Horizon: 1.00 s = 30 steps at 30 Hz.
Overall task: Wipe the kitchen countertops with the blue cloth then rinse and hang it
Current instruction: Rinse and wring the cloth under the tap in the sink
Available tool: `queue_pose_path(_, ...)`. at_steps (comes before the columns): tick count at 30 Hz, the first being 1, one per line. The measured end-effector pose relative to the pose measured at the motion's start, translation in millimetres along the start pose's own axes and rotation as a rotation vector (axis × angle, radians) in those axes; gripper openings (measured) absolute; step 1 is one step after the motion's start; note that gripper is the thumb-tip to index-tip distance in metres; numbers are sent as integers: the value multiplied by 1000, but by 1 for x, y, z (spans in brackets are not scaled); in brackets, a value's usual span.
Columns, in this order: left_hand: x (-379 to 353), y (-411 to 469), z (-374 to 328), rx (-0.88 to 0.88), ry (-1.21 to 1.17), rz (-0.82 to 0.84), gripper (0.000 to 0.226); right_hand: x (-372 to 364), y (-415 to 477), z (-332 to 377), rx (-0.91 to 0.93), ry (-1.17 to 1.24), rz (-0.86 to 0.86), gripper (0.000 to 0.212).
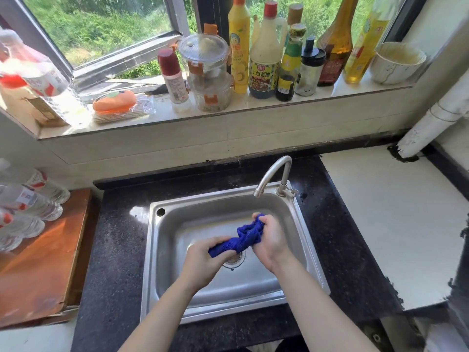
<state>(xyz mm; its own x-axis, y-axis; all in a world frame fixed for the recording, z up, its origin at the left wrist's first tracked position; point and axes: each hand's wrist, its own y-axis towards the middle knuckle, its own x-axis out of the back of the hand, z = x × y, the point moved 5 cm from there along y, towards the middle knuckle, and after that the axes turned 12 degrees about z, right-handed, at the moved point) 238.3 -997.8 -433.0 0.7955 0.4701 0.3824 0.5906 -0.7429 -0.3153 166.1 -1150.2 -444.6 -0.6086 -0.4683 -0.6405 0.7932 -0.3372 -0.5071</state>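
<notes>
The blue cloth is bunched and stretched between both hands over the steel sink. My left hand grips its lower left end above the drain. My right hand grips the upper right end, below the spout of the curved tap. No water stream shows from the tap. Dark speckled countertop surrounds the sink.
A windowsill behind the sink holds several sauce bottles, stacked clear jars, a white bowl and an orange soap dish. Plastic water bottles lie on a wooden board at left. A white surface and pipe are at right.
</notes>
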Motion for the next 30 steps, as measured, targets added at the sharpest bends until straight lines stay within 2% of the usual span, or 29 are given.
queue_pose_path(3,4,1,2,115,-260,5,18,7,0,1,118,-350,-3,27)
queue_pose_path(6,10,3,7,239,-533,47,22,9,-6,1,218,-691,97,47)
queue_pose_path(9,16,4,2,264,-627,161,31,1,-13,-1,370,-1186,271,80)
queue_pose_path(11,17,4,-3,262,-634,256,38,-5,-14,0,536,-1476,310,96)
queue_pose_path(14,15,2,-7,243,-634,341,43,-13,-14,12,862,-1618,253,103)
queue_pose_path(17,16,3,-12,198,-607,365,30,-22,-10,17,1007,-1601,311,89)
queue_pose_path(20,22,7,-14,163,-417,329,30,-25,0,18,982,-1743,347,52)
queue_pose_path(22,28,11,-16,115,-102,302,29,-24,6,19,885,-1927,342,31)
queue_pose_path(24,33,16,-16,41,213,285,31,-22,14,20,591,-2100,388,24)
queue_pose_path(26,38,19,-14,-3,346,254,39,-22,17,21,300,-2148,440,25)
queue_pose_path(30,41,20,-14,-138,416,203,34,-26,10,23,84,-1941,536,27)
